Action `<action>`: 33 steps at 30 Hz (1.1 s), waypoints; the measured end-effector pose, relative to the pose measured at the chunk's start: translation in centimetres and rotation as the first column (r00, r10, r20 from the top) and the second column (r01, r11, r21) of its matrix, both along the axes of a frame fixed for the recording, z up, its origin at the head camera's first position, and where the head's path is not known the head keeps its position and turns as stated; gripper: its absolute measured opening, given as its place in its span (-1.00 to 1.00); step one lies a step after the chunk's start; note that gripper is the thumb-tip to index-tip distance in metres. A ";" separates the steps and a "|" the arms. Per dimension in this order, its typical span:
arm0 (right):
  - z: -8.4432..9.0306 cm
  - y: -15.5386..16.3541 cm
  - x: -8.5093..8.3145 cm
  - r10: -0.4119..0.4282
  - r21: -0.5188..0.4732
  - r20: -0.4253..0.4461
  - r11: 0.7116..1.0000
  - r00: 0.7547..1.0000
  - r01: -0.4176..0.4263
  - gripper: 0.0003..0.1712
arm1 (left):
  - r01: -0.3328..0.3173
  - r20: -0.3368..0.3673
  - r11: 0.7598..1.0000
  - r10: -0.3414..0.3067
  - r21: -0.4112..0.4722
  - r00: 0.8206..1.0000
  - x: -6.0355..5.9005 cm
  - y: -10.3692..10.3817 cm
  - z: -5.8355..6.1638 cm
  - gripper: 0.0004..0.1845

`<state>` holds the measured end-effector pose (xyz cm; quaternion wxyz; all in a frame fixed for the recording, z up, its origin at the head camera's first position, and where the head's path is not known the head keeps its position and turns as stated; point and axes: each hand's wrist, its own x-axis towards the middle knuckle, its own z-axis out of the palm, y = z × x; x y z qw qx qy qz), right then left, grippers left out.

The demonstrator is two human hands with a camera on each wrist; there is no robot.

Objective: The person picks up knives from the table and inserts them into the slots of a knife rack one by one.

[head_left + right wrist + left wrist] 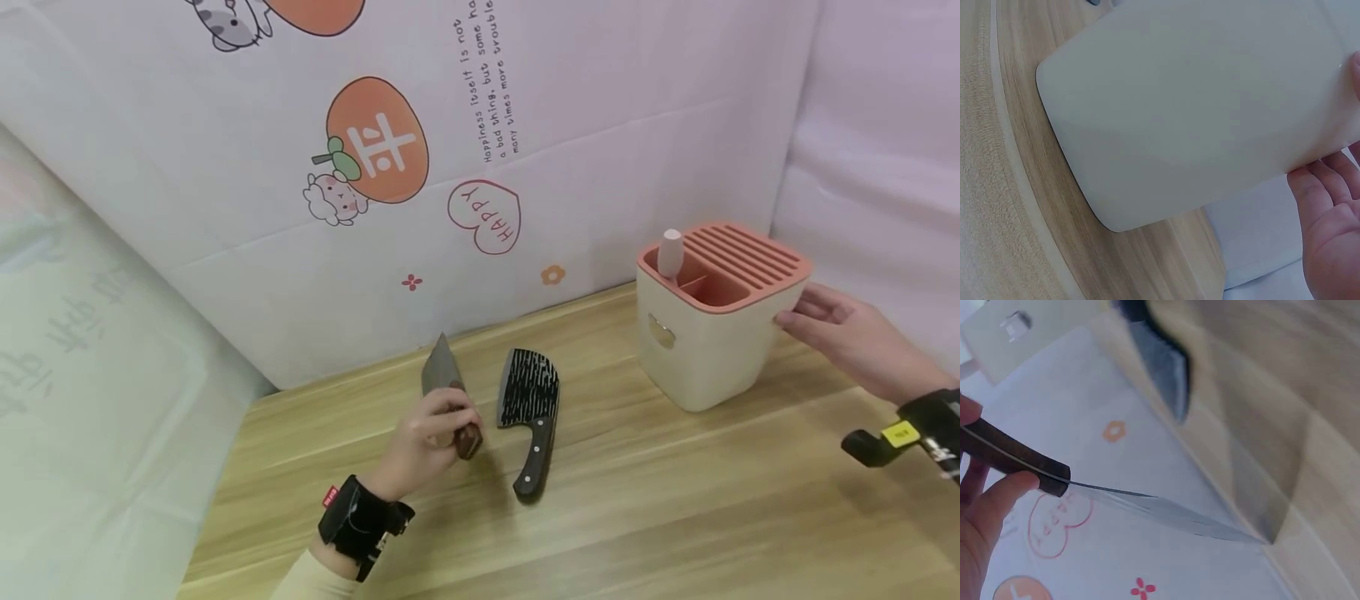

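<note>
Knife [444, 379] with the brown wooden handle is sitting in the left hand [422, 440], whose fingers are curling round the handle while the thumb [1005, 492] is pressing against it from below. Its blade is pointing up toward the backdrop [570, 158], lifted off the wooden table [675, 500] at lower centre of the head view. Just right of it, 1 cleaver [528, 408] with a black patterned blade is lying flat on the table. At the right edge, the right hand [847, 337] is resting straight fingers against the side of the cream knife block [712, 321], steadying it without gripping; 1 white handle [670, 252] is already standing in its orange slotted top. Judging by this, the pick-up step is under way. The next move seems to call for carrying the blade rightward, turning its tip down, and lining it up with 1 free slot while the block is being held firm.
</note>
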<state>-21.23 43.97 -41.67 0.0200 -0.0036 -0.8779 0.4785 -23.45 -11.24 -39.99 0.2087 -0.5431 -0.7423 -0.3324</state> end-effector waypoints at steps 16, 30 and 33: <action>-0.1 0.2 -0.1 0.016 -0.059 -0.033 0.998 0.999 -0.018 -0.12 | -0.365 0.611 0.771 -0.040 0.522 0.791 2.1 3.3 12.1 -0.59; 0.0 -0.2 0.4 0.045 -0.162 -0.101 0.985 0.994 -0.061 -0.21 | -0.140 0.358 0.946 0.027 0.292 0.933 4.2 10.2 19.8 -0.44; 0.2 -0.2 0.5 0.054 -0.164 -0.109 0.984 0.993 -0.071 -0.22 | -0.043 0.322 0.933 -0.079 0.356 0.944 4.3 12.1 21.1 -0.47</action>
